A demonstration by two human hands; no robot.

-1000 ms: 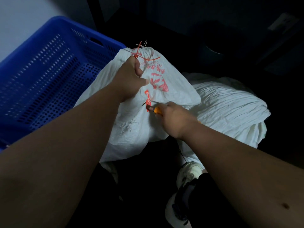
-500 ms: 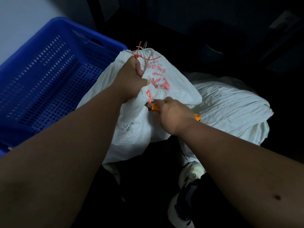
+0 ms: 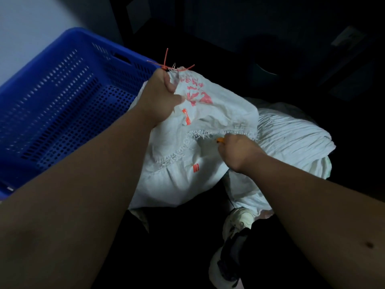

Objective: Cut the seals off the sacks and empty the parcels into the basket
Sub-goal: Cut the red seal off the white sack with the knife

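A person's left hand (image 3: 161,97) is clenched around the gathered neck of a white woven sack (image 3: 187,163), holding it up beside a blue perforated basket (image 3: 62,105) that stands at the left of the dim scene. Just above the fist, an orange-red seal (image 3: 166,66) is cinched round the bunched neck, its loose tails sticking up and out to the sides. Red printing runs across the upper face of the sack, and a small red tag hangs just below the left thumb. Lower down, the cloth is split along a frayed edge that curves from the middle of the sack toward the right, with loose white threads along it. The right hand (image 3: 237,152) is closed around an orange-handled cutter (image 3: 220,140), of which only the tip of the handle shows at the knuckles; it sits right at the frayed edge, touching the cloth. The blade itself cannot be made out. A small red label shows on the sack below the split. Behind and to the right of the right hand lies a second sack (image 3: 291,140), white and deeply creased, touching the first. The basket's rim is just beside the raised neck of the held sack, and no parcel can be made out inside it. At the bottom, between the two bare forearms, a pale shoe (image 3: 235,224) rests on the dark floor.
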